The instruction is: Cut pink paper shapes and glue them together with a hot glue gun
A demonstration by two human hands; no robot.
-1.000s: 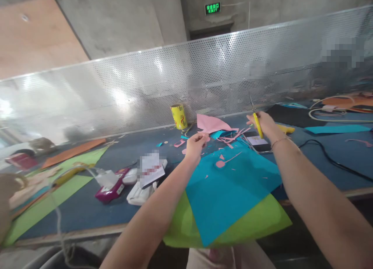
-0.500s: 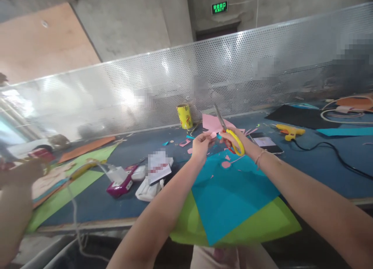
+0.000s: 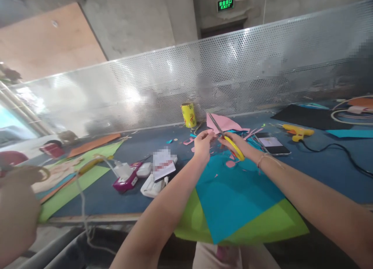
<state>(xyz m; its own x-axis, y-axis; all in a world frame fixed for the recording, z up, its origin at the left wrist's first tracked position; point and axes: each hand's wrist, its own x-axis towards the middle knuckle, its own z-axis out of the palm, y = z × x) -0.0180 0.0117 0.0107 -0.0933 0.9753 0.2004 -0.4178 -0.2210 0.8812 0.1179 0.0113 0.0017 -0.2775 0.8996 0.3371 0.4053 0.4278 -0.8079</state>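
At the far left a blurred forearm of another person [image 3: 17, 206] reaches in beside a light green sheet [image 3: 75, 191]. Next comes a maroon power strip [image 3: 125, 181] with a white plug, then a card [image 3: 164, 168] whose print is masked. On the far side of the table, a yellow tube [image 3: 189, 115] carries dark markings too small to read.

The left hand [image 3: 203, 146] pinches what looks like a small pink piece [image 3: 210, 131], just left of the scissors. The right hand [image 3: 240, 141] grips the yellow-handled scissors [image 3: 236, 148]. A second ago it was out to the right; it has since come in beside the left hand, so blades and piece now meet in one place, apparently for cutting. A blue sheet [image 3: 236, 195] lies nearer, dotted with pink scraps.

High on the far wall, a green sign [image 3: 225, 4] reads "EXIT" beneath Chinese characters. To the right lie a lit phone [image 3: 274, 144], its screen unreadable, and a yellow glue gun [image 3: 298, 132], now uncovered.
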